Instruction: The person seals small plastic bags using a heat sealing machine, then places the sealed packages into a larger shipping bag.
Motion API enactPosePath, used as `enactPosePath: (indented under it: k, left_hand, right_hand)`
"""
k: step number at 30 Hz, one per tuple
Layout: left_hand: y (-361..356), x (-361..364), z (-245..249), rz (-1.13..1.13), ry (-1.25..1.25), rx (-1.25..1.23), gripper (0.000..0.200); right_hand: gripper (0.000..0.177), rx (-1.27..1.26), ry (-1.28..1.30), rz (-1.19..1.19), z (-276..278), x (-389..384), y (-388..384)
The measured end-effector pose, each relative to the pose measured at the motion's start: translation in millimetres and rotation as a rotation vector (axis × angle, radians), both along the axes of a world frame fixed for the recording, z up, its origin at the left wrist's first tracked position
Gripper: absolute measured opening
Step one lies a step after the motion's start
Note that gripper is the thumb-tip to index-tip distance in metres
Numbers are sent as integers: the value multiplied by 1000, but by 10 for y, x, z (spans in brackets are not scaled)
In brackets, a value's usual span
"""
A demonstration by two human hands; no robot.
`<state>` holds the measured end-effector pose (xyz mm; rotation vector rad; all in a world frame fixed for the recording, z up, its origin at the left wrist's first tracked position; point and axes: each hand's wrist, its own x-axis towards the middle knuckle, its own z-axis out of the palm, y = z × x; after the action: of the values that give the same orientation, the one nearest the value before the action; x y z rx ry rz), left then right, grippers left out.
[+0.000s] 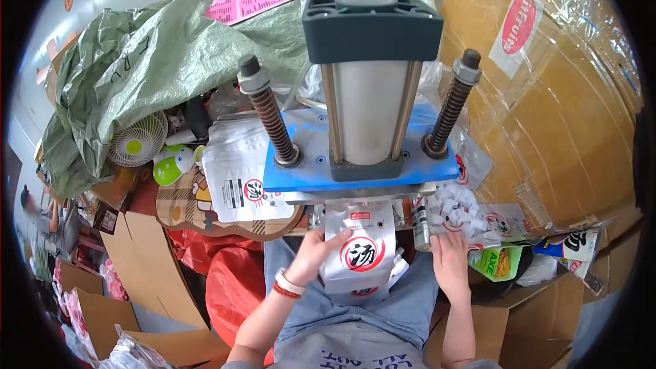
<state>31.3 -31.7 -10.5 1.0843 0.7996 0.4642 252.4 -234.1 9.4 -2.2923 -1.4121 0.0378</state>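
Observation:
My left hand (313, 254) grips the left edge of a white pouch (362, 270), thumb laid on its front beside a black character in a red ring. The pouch's upper end sits under the press (362, 143), which has a blue plate and two spring-loaded posts. Below the pouch, part of another printed pouch (364, 292) shows over my lap. My right hand (451, 266) lies with its fingers stretched out at the bench edge, beside a silver metal piece (420, 229). Right behind those fingertips is a heap of small white pieces (454, 206).
A stack of white pouches (236, 164) lies on a patterned round-edged board (181, 201) left of the press. Green sheeting (171, 48) and a small fan (139, 140) stand behind it. A large cardboard box (547, 96) rises at right. Red plastic (236, 290) hangs below. A person (51, 222) is far left.

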Motion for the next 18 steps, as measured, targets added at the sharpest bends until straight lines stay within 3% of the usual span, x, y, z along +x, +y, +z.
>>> enactPosePath:
  k: [1,2,3,4,6,7,9,10,11,12,13,15,16,18]
  left_hand:
    - [119,-64,63,-64,103,144,33]
    - [171,-186,198,34,151,252,46]
    - [305,-273,50,185,-24,464,62]
    - [423,-485,189,259,461,999,81]
    - [538,-765,153,151,1184,1477,94]
    - [622,-949,-66,14,1083,1325,97]
    - [587,-1201,-267,-45,970,1485,82]
    - [578,-1248,-236,74,746,1561,49]
    - [509,-1303,-202,126,717,1325,34]
    - [377,-1319,-41,181,683,1087,21]
    - [263,-1281,73,302,493,1055,16]
    - [23,-1291,238,318,452,1168,23]
    - [-157,-1248,363,311,446,1134,33]
    - [-420,-1037,568,290,367,1329,38]
  right_hand:
    - [29,-28,67,48,47,11,-33]
    - [29,-27,66,46,111,10,-57]
    - [29,25,33,44,167,6,-89]
    - [29,73,3,41,184,-7,-114]
    - [30,40,-76,23,125,30,-177]
    - [32,11,-164,10,102,48,-199]
    - [30,27,-148,-2,121,117,-202]
    - [28,75,47,52,140,194,-261]
    - [25,116,241,113,186,232,-309]
    - [24,204,179,129,334,188,-293]
    - [24,203,174,136,508,72,-324]
    - [26,447,578,29,755,-223,-391]
    - [32,638,557,187,708,-335,-399]
    - [34,863,411,420,758,-614,-164]
